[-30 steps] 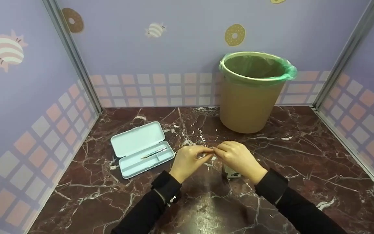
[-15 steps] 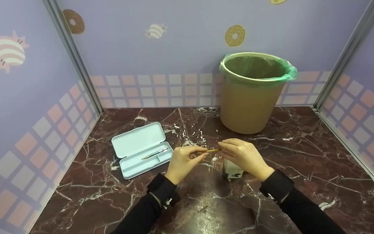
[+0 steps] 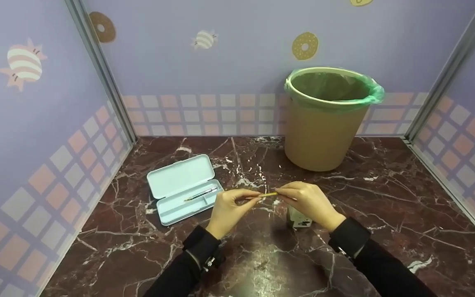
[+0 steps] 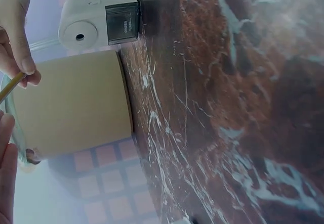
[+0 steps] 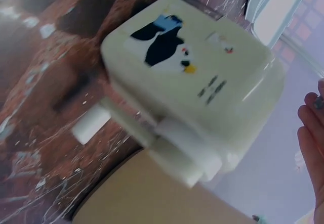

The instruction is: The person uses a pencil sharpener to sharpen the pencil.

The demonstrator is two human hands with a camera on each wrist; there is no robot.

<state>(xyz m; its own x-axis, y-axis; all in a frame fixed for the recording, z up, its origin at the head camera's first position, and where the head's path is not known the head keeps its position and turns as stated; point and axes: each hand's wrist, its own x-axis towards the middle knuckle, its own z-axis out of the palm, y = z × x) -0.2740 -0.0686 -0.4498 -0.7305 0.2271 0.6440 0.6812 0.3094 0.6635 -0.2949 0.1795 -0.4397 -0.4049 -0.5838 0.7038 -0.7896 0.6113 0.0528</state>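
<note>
A short yellow pencil (image 3: 269,194) spans the gap between the two hands above the table. In the head view, my left hand (image 3: 229,208) pinches its left end between thumb and fingers. The fingertips of my right hand (image 3: 309,202) pinch the other end, which the left wrist view shows close up as a yellow pencil (image 4: 11,86). Below the right hand stands a white crank pencil sharpener (image 3: 301,222), partly hidden by that hand. Close in the right wrist view, the sharpener (image 5: 197,72) shows a penguin picture and a side crank.
Left of the hands lies a light blue pencil case (image 3: 182,177), its lid open, with a pencil (image 3: 200,194) inside. A tan bin (image 3: 324,132) with a green liner stands behind, against the patterned wall (image 3: 250,49). The tabletop (image 3: 118,255) is dark red marble.
One second ago the hands met and mostly hid the pencil. They have since drawn apart, leaving its yellow middle showing, and more of the sharpener is visible. The head view has shifted slightly.
</note>
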